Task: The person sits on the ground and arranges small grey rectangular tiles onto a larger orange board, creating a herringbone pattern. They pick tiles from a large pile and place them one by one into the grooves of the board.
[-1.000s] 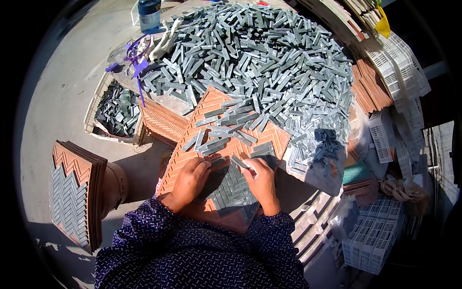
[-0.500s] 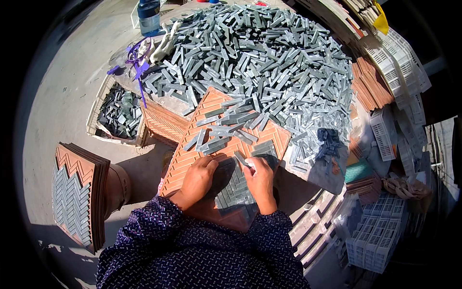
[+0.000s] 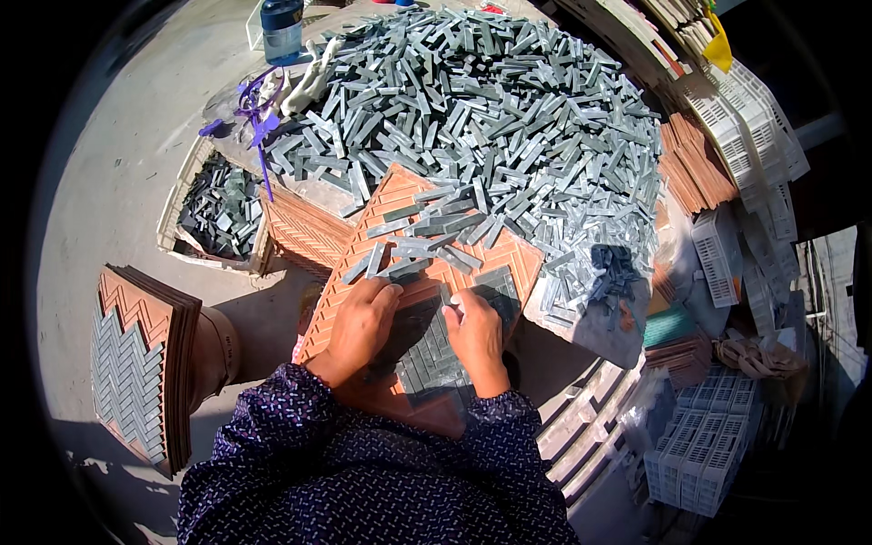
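An orange moulded tray (image 3: 341,304) with herringbone grooves lies tilted before me. Dark grey stone strips (image 3: 427,354) fill part of its grooves, and several loose strips (image 3: 440,222) are strewn across its upper part. My left hand (image 3: 361,325) rests over the tray's left side, fingers curled together beside the loose strips; whatever is under its fingertips is hidden. Over the set strips, my right hand (image 3: 476,338) has thumb and fingers pinched at the lower end of a narrow grey strip (image 3: 445,292). Shadow darkens the area between the hands.
A large heap of grey strips (image 3: 490,100) covers the table beyond the tray. At left stand a crate of dark pieces (image 3: 218,213) and a stack of trays (image 3: 136,363), its top one partly filled. White plastic crates (image 3: 699,445) are at right; a bottle (image 3: 282,36) stands far left.
My right hand has shifted slightly left and down, with its fingers more curled. My left hand has moved a little up toward the loose strips. The whole view has shifted slightly.
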`<control>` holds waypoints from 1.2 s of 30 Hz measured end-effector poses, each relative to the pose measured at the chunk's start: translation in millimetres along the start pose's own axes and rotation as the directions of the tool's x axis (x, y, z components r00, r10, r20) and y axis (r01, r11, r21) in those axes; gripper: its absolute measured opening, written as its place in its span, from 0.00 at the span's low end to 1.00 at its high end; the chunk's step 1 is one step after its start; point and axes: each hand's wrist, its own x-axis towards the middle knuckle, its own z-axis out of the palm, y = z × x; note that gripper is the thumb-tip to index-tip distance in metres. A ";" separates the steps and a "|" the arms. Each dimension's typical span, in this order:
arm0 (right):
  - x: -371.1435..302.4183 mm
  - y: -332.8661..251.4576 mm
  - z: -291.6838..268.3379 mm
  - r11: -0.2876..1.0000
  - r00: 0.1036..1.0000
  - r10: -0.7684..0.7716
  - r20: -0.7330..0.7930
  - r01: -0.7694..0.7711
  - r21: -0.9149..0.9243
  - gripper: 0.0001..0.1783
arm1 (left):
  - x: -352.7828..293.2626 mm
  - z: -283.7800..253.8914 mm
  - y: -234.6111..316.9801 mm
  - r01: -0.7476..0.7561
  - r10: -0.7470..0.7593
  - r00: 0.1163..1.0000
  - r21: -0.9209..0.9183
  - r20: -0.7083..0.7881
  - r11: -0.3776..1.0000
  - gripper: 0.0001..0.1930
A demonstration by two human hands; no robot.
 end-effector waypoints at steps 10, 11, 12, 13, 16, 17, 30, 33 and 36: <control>21.3 2.6 0.9 0.989 0.990 -0.138 -0.013 0.138 0.055 0.13 | 22.5 13.6 -10.6 -0.032 -0.012 0.986 0.260 0.166 0.965 0.16; 21.6 7.0 2.9 0.986 0.987 -0.162 -0.010 0.162 0.049 0.13 | 22.8 14.6 -8.9 -0.035 -0.006 0.988 0.266 0.152 0.963 0.16; 22.3 4.7 4.4 0.989 0.991 -0.132 0.023 0.131 0.064 0.13 | 21.1 12.8 -9.4 -0.029 -0.010 0.991 0.283 0.135 0.959 0.16; 22.0 2.5 4.7 0.993 0.994 -0.109 0.019 0.108 0.052 0.13 | 19.6 11.0 -9.7 -0.023 -0.013 0.993 0.298 0.118 0.954 0.16; 21.3 -2.4 5.0 0.999 0.999 -0.039 0.010 0.038 0.025 0.14 | 17.2 6.0 -9.9 -0.064 0.029 0.993 0.315 0.117 0.947 0.16; 21.4 -1.4 7.1 1.000 1.000 -0.014 0.010 0.014 0.024 0.15 | 15.7 3.5 -9.2 -0.073 0.038 0.992 0.309 0.120 0.948 0.16; -33.0 -6.9 -24.7 0.862 0.979 0.197 -0.046 -0.151 0.484 0.12 | 9.1 6.7 -1.8 0.078 -0.084 0.984 0.040 0.157 0.996 0.06; -58.3 -10.8 -17.1 0.837 0.975 0.215 -0.049 -0.159 0.523 0.10 | 4.2 18.7 -5.4 0.095 -0.102 0.987 0.058 0.124 0.994 0.05; -71.0 -7.1 -13.8 0.853 0.982 0.180 -0.059 -0.126 0.506 0.09 | 1.4 22.6 -2.9 0.064 -0.070 0.995 0.070 0.073 0.995 0.05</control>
